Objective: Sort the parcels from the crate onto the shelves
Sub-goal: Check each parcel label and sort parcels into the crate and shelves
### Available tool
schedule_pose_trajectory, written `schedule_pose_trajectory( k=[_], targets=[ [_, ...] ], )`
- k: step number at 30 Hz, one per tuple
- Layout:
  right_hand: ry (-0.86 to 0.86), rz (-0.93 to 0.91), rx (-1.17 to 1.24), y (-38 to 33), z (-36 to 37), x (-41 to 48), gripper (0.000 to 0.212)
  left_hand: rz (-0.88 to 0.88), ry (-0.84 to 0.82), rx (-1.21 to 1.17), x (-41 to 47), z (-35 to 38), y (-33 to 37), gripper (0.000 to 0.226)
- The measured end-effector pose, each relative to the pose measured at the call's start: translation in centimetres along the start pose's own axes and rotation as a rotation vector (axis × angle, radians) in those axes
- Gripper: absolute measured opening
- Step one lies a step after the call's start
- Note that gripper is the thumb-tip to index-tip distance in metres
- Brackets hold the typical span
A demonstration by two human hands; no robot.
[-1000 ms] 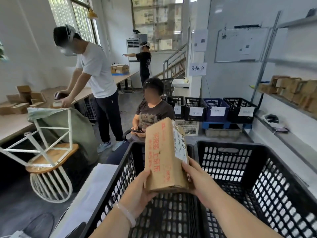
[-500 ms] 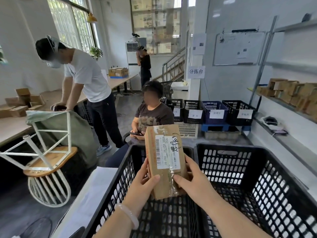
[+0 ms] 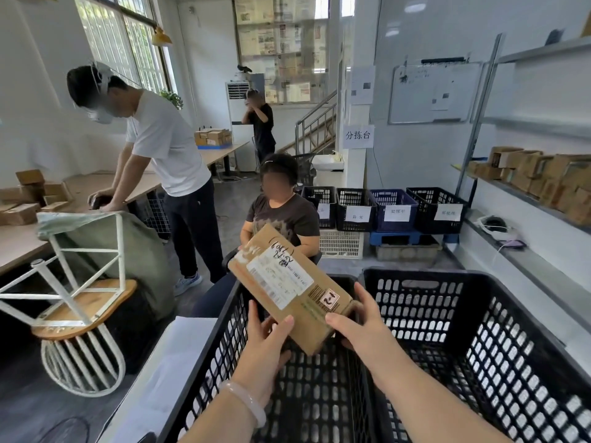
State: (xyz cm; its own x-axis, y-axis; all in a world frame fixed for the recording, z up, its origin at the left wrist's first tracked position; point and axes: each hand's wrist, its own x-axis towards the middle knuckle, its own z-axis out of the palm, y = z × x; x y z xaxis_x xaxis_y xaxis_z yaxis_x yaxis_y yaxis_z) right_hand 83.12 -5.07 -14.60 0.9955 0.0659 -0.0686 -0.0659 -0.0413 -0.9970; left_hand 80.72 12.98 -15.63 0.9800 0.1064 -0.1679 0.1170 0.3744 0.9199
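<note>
A long brown cardboard parcel [image 3: 289, 284] with a white shipping label faces up, tilted with its far end to the upper left. My left hand [image 3: 267, 350] grips its near lower edge, thumb on top. My right hand [image 3: 359, 324] holds its near right end, fingers curled round the corner. The parcel hangs above two black plastic crates: the left one [image 3: 204, 362] and the right one [image 3: 511, 346]. Both show bare mesh floors. A metal shelf [image 3: 524, 196] on the right wall carries several brown parcels [image 3: 543, 177].
A seated person [image 3: 281, 212] is just beyond the crates. A standing person [image 3: 163, 167] leans on a long table at the left. An overturned white stool [image 3: 76, 302] lies at the left. Labelled bins [image 3: 383, 209] line the back wall.
The parcel has turned from standing upright to lying tilted with its label up. My right hand slid to its near right end, and my left hand shifted under its near edge.
</note>
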Motion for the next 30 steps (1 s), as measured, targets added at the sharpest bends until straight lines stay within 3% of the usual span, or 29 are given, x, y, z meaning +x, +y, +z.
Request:
schedule_pose_trajectory(
  k=[3, 6, 9, 11, 13, 15, 23, 26, 30],
  targets=[
    [0.015, -0.055, -0.067, -0.9, -0.9, 0.3, 0.101, 0.095, 0.192, 0.271, 0.4, -0.9, 0.6, 0.125],
    [-0.022, -0.089, -0.213, -1.7, -1.4, 0.5, 0.101, 0.249, 0.319, 0.621, 0.8, -2.0, 1.4, 0.125],
    [-0.066, -0.118, -0.394, -2.2, -1.5, 0.8, 0.102, 0.455, 0.118, 1.125, 1.4, -3.5, 2.2, 0.101],
    [-0.099, -0.126, -0.46, -2.6, -1.5, 0.9, 0.097, 0.471, -0.118, 1.262, 1.6, -4.2, 3.0, 0.088],
    [-0.134, -0.134, -0.472, -3.0, -1.4, 0.9, 0.092, 0.417, -0.287, 1.238, 1.5, -4.6, 3.4, 0.085],
    [-0.141, -0.162, -0.485, -3.3, -1.2, 0.8, 0.086, 0.36, -0.343, 1.219, 1.3, -4.7, 3.3, 0.078],
    [0.063, -0.264, -0.311, -2.9, -0.4, -1.1, 0.067, 0.249, -0.195, 0.895, 1.1, -4.4, 1.6, 0.042],
    [0.219, -0.282, -0.316, -1.1, 0.4, -2.7, 0.075, 0.213, -0.14, 0.743, 1.6, -3.7, 0.8, 0.04],
    [0.172, -0.282, -0.374, 0.8, 0.8, -4.8, 0.084, 0.231, -0.082, 0.568, 2.1, -0.9, 0.3, 0.037]
  ],
)
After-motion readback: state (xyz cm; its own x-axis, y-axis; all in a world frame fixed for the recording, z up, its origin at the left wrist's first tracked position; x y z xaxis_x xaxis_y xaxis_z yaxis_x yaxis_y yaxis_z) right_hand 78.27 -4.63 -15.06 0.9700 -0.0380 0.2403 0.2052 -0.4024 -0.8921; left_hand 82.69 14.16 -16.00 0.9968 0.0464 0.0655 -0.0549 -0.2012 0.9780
